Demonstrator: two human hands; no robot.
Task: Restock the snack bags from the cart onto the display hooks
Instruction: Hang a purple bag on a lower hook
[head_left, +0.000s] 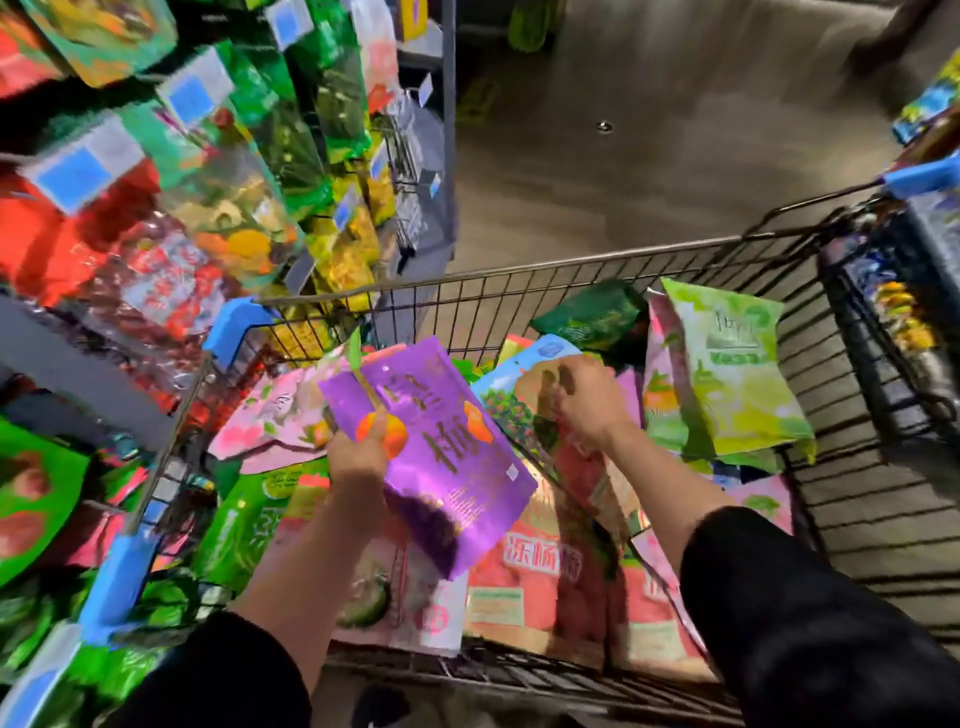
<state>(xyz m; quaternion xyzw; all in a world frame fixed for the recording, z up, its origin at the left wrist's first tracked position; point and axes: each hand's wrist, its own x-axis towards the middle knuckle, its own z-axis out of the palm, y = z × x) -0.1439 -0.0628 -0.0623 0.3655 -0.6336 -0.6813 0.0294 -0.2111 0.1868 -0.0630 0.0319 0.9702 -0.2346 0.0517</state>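
Above the cart (571, 270) — left hand (358, 457) gripping a purple snack bag (441, 457); right hand (587, 400) curled, seemingly pinching a pink bag (582, 467) — blurred. Display hooks (218, 171) left of cart.

The red bag (540, 582) in the cart reads "冻杨梅".

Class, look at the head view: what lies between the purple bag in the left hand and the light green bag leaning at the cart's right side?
The right hand, gripping a tan and red bag among the cart's bags.
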